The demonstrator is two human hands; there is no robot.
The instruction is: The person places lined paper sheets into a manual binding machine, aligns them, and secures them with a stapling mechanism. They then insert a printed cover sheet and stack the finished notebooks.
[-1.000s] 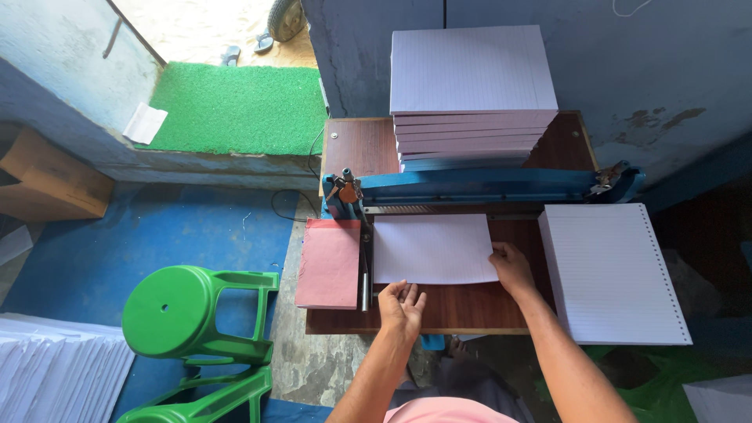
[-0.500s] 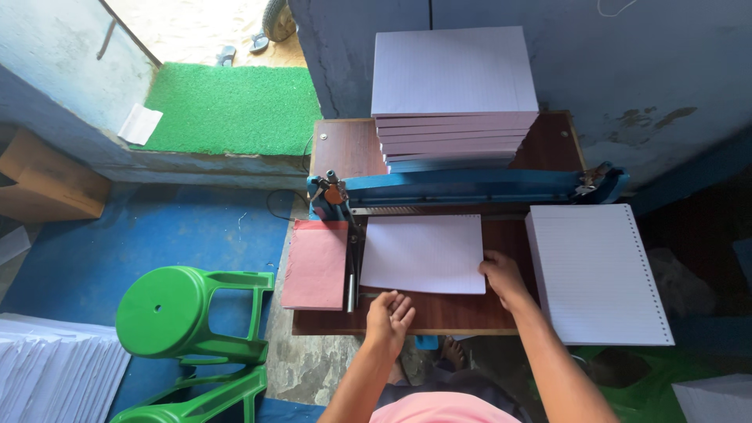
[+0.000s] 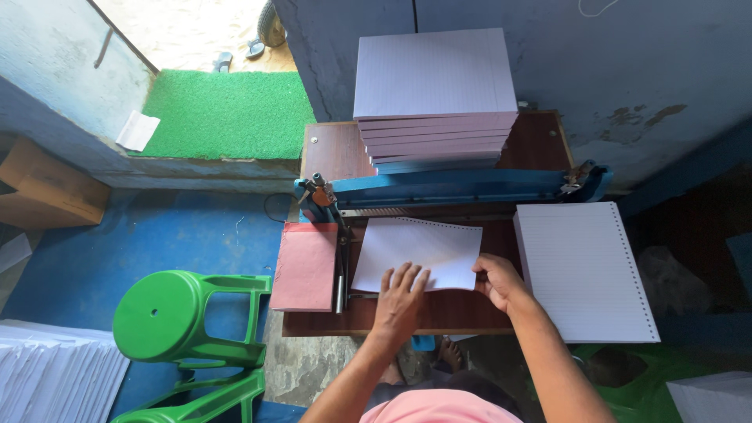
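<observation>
Looking down from the left edge of the frame, I see a heap of white sheets (image 3: 55,376) in the lower left corner and a brown cardboard box (image 3: 47,188) above it against the wall. A green plastic stool (image 3: 176,317) stands on the blue floor just right of the heap, with a second green stool (image 3: 211,399) lying below it. A green mat (image 3: 227,113) fills the doorway in the upper left, with a scrap of white paper (image 3: 137,131) at its corner.

Toward the middle, a pink card (image 3: 307,265) lies on the left end of the wooden table (image 3: 439,313), beside the upright lever of the blue perforating machine (image 3: 462,186) that spans the table. Behind the machine, at the top centre, sits a tall stack of ruled pads (image 3: 435,86).

My left hand (image 3: 399,296) rests flat, fingers spread wide, on the lower edge of a small white stack of paper (image 3: 419,251) at the centre of the frame, just in front of the machine. That stack has a perforated top edge and sits slightly askew. My right hand (image 3: 501,283) pinches its lower right corner, thumb on top, fingers curled narrow beneath.

Right of my hand, a larger ruled stack (image 3: 583,270) with punched holes along its right side overhangs the table's right end. At the lower right corner, another white pile (image 3: 717,395) shows partly.
</observation>
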